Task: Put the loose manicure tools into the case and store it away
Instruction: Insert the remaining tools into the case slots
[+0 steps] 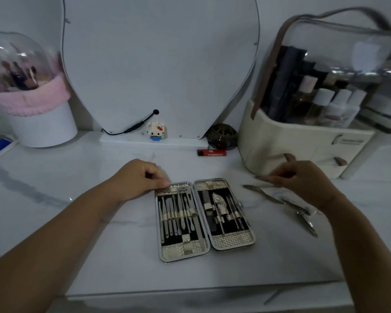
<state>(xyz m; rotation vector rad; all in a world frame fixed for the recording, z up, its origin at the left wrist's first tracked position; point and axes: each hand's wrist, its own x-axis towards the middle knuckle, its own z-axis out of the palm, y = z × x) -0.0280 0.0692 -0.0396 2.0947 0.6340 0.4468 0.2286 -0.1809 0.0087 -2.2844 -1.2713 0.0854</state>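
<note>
Two bare forearms are reaching over the marble counter [81,222] from the near edge. Left hand [140,177] is pressing curled fingers on the top left corner of the open case [207,219], apparently steadying it for loading. Both halves are lying flat, most elastic loops already filled with tools. Right hand [303,179] is pinching a thin metal tool [263,178] just above the counter, likely lifting it toward a free loop. Loose tools [287,203] are lying right of the case, beside the cosmetics organiser [303,141], awaiting their turn.
</note>
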